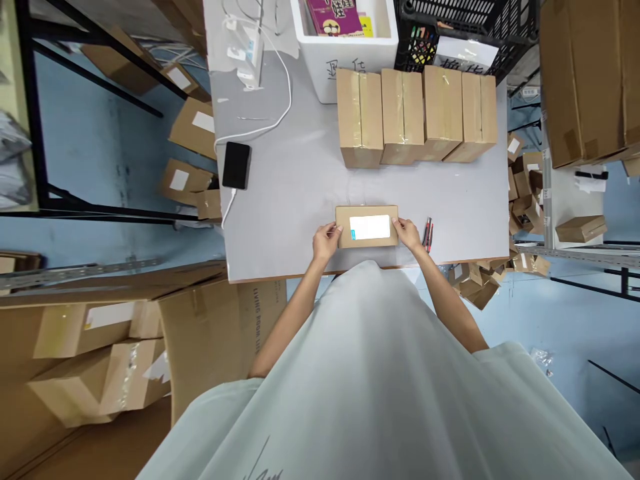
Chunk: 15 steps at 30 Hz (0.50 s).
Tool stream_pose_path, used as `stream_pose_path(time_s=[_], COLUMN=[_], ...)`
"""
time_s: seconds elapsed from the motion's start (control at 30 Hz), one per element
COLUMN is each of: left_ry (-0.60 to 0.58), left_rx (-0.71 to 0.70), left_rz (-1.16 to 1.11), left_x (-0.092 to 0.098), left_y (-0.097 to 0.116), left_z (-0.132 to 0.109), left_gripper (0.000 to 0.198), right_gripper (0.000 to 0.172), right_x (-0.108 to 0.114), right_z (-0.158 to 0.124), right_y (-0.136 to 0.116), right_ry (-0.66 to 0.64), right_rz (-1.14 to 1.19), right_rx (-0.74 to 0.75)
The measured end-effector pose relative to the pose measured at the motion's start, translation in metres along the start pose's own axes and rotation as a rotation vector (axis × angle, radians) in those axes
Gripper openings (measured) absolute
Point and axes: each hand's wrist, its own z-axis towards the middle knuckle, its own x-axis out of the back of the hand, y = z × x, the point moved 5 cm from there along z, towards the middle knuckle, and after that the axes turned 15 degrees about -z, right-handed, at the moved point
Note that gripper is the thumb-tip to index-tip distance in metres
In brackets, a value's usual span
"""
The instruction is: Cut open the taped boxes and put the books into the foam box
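Observation:
A small flat cardboard box point(367, 244) with a white label point(373, 227) on its top lies near the front edge of the table. Its left end is between the fingers of my left hand point(326, 241). My right hand point(409, 233) grips the opposite end, with the thumb at the edge of the top face. Just right of that hand lie red-and-black pens or a slim cutter point(429, 235); which of these I cannot tell.
Several taped cartons point(403, 113) stand in a row at the back of the table point(290, 200). Behind them are a white bin point(345, 60) and a black crate point(420, 50). A phone-like black device point(237, 165) and white cable lie left. A large open carton point(200, 347) stands below left.

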Motion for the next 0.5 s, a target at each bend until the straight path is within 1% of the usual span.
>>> stream_pose_path(time_s=[0.13, 0.2, 0.27, 0.4, 0.5], left_ry=[0.01, -0.003, -0.014, -0.038, -0.125], left_rx=[0.043, 0.079, 0.099, 0.074, 0.013], left_rz=[-0.075, -0.133, -0.168, -0.196, -0.19], left_x=[-0.003, -0.005, -0.005, -0.004, -0.005], left_y=[-0.002, -0.004, -0.004, 0.003, 0.015], left_z=[0.009, 0.008, 0.004, -0.009, -0.018], left_gripper=[0.049, 0.052, 0.054, 0.054, 0.054], right_gripper=[0.068, 0.072, 0.074, 0.072, 0.072], right_x=[-0.009, -0.012, -0.011, -0.007, -0.004], right_z=[0.013, 0.014, 0.012, 0.008, 0.006], right_y=[0.003, 0.004, 0.004, 0.009, 0.022], right_ry=[-0.078, -0.106, -0.102, -0.077, -0.066], right_rz=[0.194, 0.255, 0.27, 0.302, 0.39], right_rx=[-0.031, -0.063, -0.068, -0.051, -0.115])
